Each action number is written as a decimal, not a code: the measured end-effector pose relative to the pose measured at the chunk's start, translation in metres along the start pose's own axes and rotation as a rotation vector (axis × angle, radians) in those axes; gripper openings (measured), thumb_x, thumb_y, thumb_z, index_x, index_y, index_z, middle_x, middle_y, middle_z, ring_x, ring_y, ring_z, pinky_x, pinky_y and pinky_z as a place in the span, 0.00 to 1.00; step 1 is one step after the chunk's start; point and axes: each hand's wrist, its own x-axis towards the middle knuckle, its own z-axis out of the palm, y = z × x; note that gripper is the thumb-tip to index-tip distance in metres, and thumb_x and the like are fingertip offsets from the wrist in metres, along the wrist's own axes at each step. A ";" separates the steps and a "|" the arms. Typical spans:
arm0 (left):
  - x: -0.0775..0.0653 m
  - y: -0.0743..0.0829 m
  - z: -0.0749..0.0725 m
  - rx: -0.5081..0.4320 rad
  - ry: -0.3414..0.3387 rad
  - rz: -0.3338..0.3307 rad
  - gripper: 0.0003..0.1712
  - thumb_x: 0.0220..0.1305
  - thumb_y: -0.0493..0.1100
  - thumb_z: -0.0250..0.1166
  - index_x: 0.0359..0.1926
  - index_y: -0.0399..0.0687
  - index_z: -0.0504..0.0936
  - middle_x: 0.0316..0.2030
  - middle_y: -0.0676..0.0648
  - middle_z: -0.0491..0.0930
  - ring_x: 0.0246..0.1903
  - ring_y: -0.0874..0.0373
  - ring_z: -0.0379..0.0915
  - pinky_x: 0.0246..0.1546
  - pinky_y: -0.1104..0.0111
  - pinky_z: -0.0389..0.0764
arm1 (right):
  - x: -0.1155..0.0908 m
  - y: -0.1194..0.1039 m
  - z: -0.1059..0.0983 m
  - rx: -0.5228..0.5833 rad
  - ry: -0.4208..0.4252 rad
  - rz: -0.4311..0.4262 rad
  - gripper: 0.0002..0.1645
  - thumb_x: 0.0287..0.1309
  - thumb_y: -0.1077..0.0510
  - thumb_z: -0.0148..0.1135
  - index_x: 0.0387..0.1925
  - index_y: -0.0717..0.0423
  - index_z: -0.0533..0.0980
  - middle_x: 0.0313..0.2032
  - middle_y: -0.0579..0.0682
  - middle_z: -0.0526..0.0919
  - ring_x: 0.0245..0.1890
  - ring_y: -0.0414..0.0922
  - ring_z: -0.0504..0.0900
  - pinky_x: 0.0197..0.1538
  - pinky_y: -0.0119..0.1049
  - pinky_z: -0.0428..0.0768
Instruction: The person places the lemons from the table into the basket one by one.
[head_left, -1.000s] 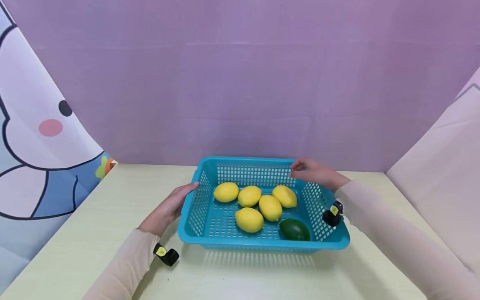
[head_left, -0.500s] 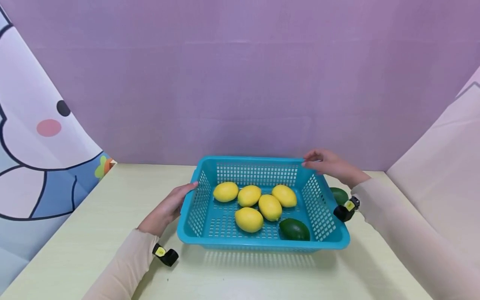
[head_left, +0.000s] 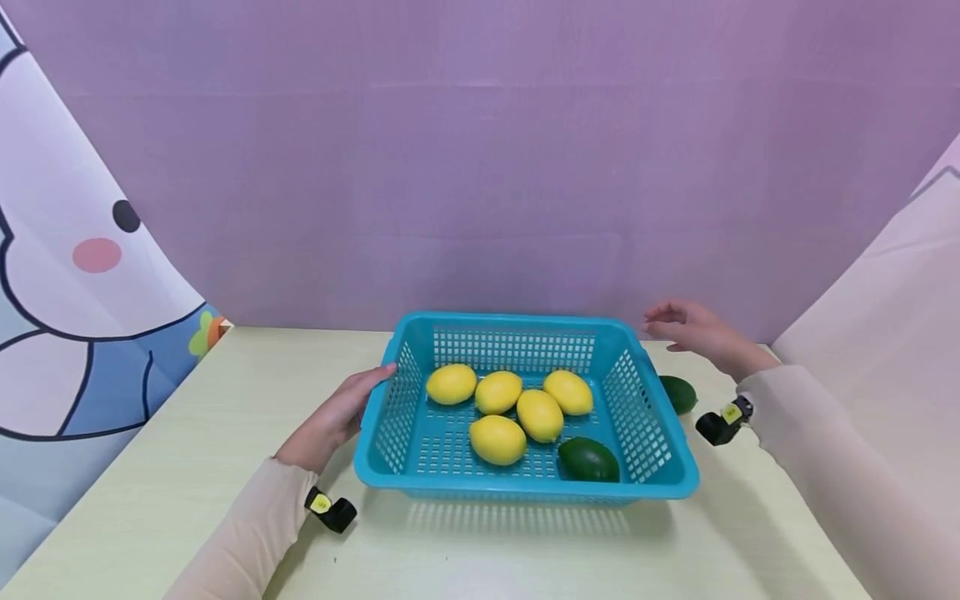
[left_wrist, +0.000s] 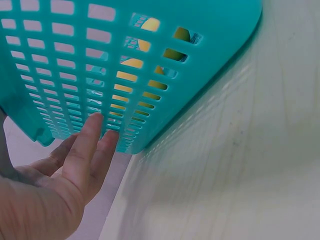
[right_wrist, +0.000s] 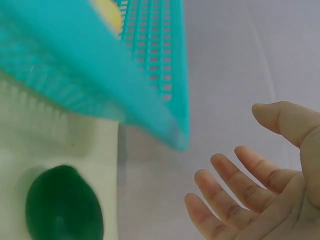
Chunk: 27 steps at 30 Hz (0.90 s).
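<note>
A blue plastic basket (head_left: 525,482) stands on the table holding several yellow lemons (head_left: 498,440) and one dark green, smooth oval fruit (head_left: 588,460) in its front right corner. My left hand (head_left: 347,410) holds the basket's left side, thumb over the rim. In the left wrist view, its fingers (left_wrist: 82,155) lie against the outer lattice wall. My right hand (head_left: 701,335) is in the air beyond the back right corner, fingers spread and palm bare in the right wrist view. Beneath it, a second dark green fruit (head_left: 679,394) lies on the table by the basket's right wall.
The pale wooden table (head_left: 187,467) extends on both sides of the basket. A purple cloth backdrop (head_left: 495,167) rises along its back edge. A printed cartoon cloth (head_left: 75,333) hangs at left and a pale cloth (head_left: 885,333) at right.
My right hand has moved from above the basket's inside, rightward past its back right corner. The green fruit outside has come into sight. My left hand, the basket and its fruit stay put.
</note>
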 end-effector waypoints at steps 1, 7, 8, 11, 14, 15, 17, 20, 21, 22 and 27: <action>0.000 0.000 0.000 0.000 0.000 0.002 0.41 0.68 0.63 0.47 0.70 0.38 0.56 0.60 0.29 0.68 0.49 0.42 0.77 0.43 0.53 0.81 | -0.001 0.003 -0.001 -0.001 0.004 -0.001 0.30 0.68 0.48 0.49 0.60 0.66 0.61 0.60 0.66 0.67 0.58 0.61 0.68 0.54 0.53 0.77; 0.000 -0.001 0.000 -0.001 -0.013 0.008 0.41 0.69 0.63 0.47 0.70 0.38 0.55 0.60 0.29 0.67 0.50 0.41 0.77 0.43 0.53 0.81 | -0.006 0.019 -0.004 -0.022 0.029 0.031 0.31 0.68 0.48 0.49 0.60 0.68 0.60 0.58 0.67 0.68 0.56 0.60 0.69 0.54 0.53 0.77; 0.001 -0.001 0.000 -0.001 -0.016 0.010 0.41 0.69 0.63 0.47 0.70 0.38 0.55 0.60 0.29 0.67 0.50 0.41 0.77 0.43 0.53 0.81 | -0.006 0.022 -0.004 -0.026 0.034 0.037 0.31 0.69 0.48 0.48 0.60 0.69 0.60 0.58 0.68 0.68 0.55 0.60 0.69 0.54 0.53 0.77; 0.000 -0.001 0.000 0.000 -0.018 0.015 0.41 0.69 0.63 0.47 0.70 0.38 0.55 0.60 0.29 0.68 0.49 0.41 0.77 0.43 0.53 0.81 | -0.006 0.028 -0.005 -0.035 0.047 0.046 0.30 0.69 0.49 0.48 0.59 0.69 0.61 0.56 0.68 0.69 0.54 0.61 0.70 0.52 0.52 0.78; 0.000 -0.001 -0.001 0.001 -0.015 0.019 0.41 0.69 0.63 0.46 0.70 0.37 0.55 0.59 0.29 0.68 0.49 0.41 0.78 0.43 0.53 0.81 | -0.006 0.032 -0.004 -0.042 0.051 0.049 0.28 0.69 0.50 0.49 0.58 0.69 0.62 0.56 0.68 0.70 0.53 0.60 0.71 0.51 0.51 0.78; -0.001 -0.001 -0.001 0.002 -0.013 0.019 0.41 0.69 0.63 0.46 0.70 0.37 0.55 0.59 0.29 0.68 0.49 0.42 0.78 0.43 0.53 0.81 | -0.007 0.033 -0.004 -0.044 0.052 0.051 0.28 0.68 0.50 0.49 0.57 0.69 0.62 0.56 0.68 0.70 0.53 0.60 0.71 0.50 0.50 0.79; -0.001 -0.001 -0.001 0.000 -0.014 0.018 0.41 0.69 0.62 0.46 0.70 0.37 0.55 0.59 0.29 0.68 0.48 0.42 0.78 0.43 0.53 0.81 | -0.007 0.036 -0.003 -0.051 0.051 0.054 0.28 0.68 0.49 0.49 0.56 0.69 0.63 0.55 0.68 0.70 0.52 0.59 0.71 0.49 0.49 0.79; -0.001 -0.001 -0.002 -0.005 -0.020 0.019 0.41 0.69 0.62 0.46 0.70 0.38 0.54 0.59 0.29 0.68 0.49 0.42 0.78 0.43 0.53 0.81 | -0.007 0.041 -0.003 -0.067 0.054 0.063 0.28 0.68 0.48 0.50 0.55 0.69 0.64 0.54 0.68 0.70 0.51 0.59 0.71 0.48 0.49 0.79; -0.001 -0.001 -0.002 -0.007 -0.021 0.019 0.41 0.69 0.62 0.46 0.70 0.38 0.55 0.59 0.29 0.68 0.49 0.42 0.77 0.43 0.53 0.81 | -0.007 0.043 -0.002 -0.070 0.056 0.065 0.28 0.68 0.48 0.50 0.54 0.69 0.64 0.54 0.68 0.70 0.51 0.59 0.71 0.48 0.49 0.79; -0.001 -0.001 -0.001 -0.009 -0.023 0.020 0.40 0.69 0.62 0.46 0.70 0.38 0.55 0.59 0.29 0.68 0.49 0.42 0.77 0.44 0.53 0.81 | -0.007 0.045 -0.002 -0.075 0.060 0.065 0.28 0.68 0.48 0.51 0.54 0.69 0.64 0.53 0.68 0.70 0.51 0.59 0.71 0.48 0.49 0.79; -0.001 -0.001 -0.001 -0.005 -0.023 0.021 0.40 0.70 0.62 0.46 0.69 0.37 0.55 0.59 0.30 0.69 0.49 0.43 0.78 0.44 0.53 0.81 | -0.005 0.056 0.003 -0.090 0.072 0.058 0.25 0.66 0.51 0.53 0.51 0.69 0.65 0.52 0.68 0.71 0.51 0.61 0.70 0.50 0.54 0.79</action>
